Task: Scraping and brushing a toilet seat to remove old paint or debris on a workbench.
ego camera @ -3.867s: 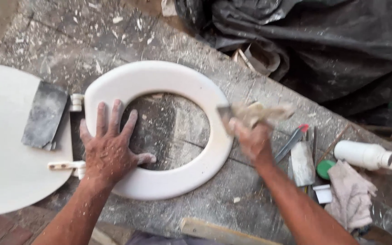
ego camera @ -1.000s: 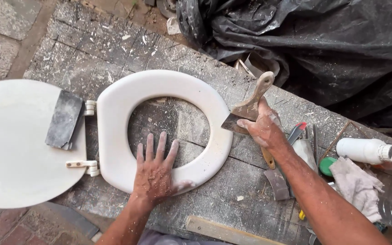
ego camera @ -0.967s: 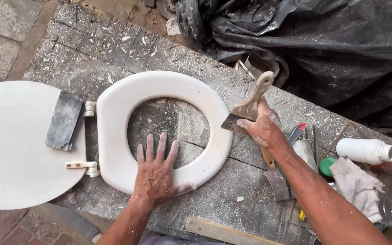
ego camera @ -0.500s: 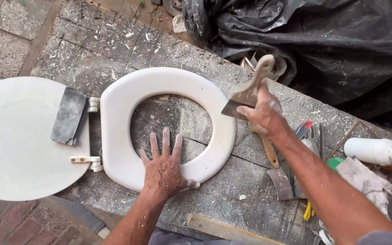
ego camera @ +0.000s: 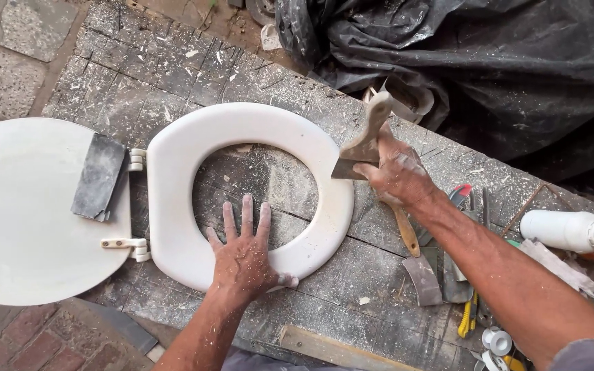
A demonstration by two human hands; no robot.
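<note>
L hand (ego camera: pixel 243 257) flat on seat ring (ego camera: pixel 173 206); R hand (ego camera: pixel 399 172) grips scraper (ego camera: pixel 362 143).

My left hand (ego camera: pixel 244 257) has slid from the toilet seat's (ego camera: pixel 173 206) nine o'clock to six; my right hand (ego camera: pixel 399 172) has raised the putty knife (ego camera: pixel 362 144).

Lid (ego camera: pixel 22 227) lies left of seat ring (ego camera: pixel 242 130); tools (ego camera: pixel 448 275) and bottle (ego camera: pixel 568 230) right

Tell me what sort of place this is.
Probably an outdoor repair or workshop spot: a dusty, scarred workbench on paving, putty knives beside the toilet seat, and a black plastic sheet behind.
</note>
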